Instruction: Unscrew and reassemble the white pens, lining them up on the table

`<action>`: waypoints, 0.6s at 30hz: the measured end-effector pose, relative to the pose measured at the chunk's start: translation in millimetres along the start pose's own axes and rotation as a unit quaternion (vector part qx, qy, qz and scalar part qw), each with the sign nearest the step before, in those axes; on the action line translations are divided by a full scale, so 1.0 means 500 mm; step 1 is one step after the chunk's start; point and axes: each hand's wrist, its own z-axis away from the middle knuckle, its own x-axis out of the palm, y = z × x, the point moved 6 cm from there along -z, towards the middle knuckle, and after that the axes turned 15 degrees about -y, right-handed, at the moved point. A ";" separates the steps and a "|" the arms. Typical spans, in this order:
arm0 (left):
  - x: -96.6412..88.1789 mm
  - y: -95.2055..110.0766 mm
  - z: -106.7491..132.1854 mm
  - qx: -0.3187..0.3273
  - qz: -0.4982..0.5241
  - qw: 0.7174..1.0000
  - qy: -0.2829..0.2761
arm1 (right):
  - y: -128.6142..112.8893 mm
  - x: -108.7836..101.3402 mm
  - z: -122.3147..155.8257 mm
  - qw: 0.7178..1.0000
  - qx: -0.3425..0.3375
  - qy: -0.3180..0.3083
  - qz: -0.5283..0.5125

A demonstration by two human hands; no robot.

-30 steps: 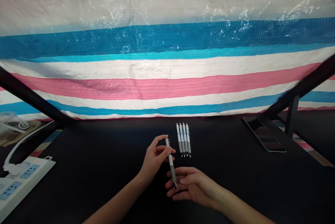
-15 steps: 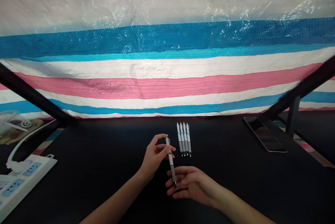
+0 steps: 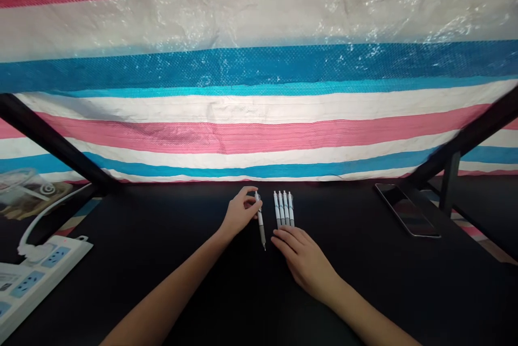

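Between the fingertips and thumb of my left hand [image 3: 238,215] is a white click pen [image 3: 260,221] with a grey grip. Its tip points toward me, and it lies on or just above the black table. To its right, several matching pens [image 3: 285,208] lie side by side in a tight row, clips at the far end. My right hand [image 3: 309,262] is palm down at the near end of that row, its fingers lightly bent and hiding the pen tips. Whether those fingers touch the pens I cannot tell.
A phone [image 3: 407,210] lies at the right of the black table [image 3: 194,303]. On the left are a white power strip [image 3: 60,265] with a plugged-in cable and a clear plastic container [image 3: 28,189]. Striped sheeting [image 3: 259,108] hangs behind, between dark frame bars [image 3: 60,143].
My left hand has carried the pen away from me, level with the row. My right hand has left the held pen's tip, turned palm down and moved to the row's near end.
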 end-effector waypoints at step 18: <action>0.050 0.042 0.081 0.096 -0.256 0.959 -0.075 | -0.012 -0.002 -0.006 0.994 -0.060 0.015 0.087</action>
